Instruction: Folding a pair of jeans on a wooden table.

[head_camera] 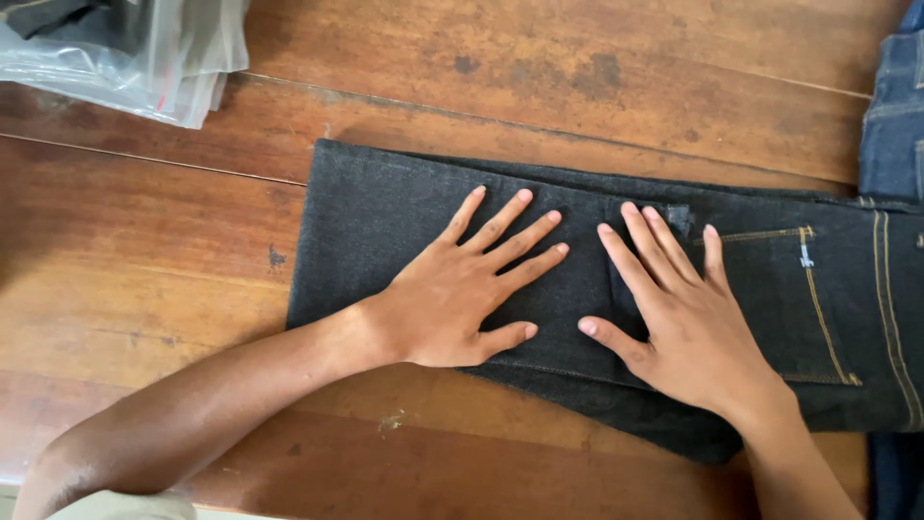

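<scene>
A pair of dark denim jeans point(375, 221) lies folded lengthwise across a wooden table point(144, 260), with yellow stitching and a back pocket point(818, 299) at the right. My left hand point(462, 289) rests flat on the folded legs, fingers spread. Just to its right, my right hand point(674, 318) presses flat on the denim near the pocket, fingers apart. Neither hand grips anything.
A stack of clear plastic bags point(125, 48) with dark cloth inside sits at the top left corner. Blue denim fabric point(895, 116) lies at the right edge, above and under the dark jeans. The table's near edge runs along the bottom left.
</scene>
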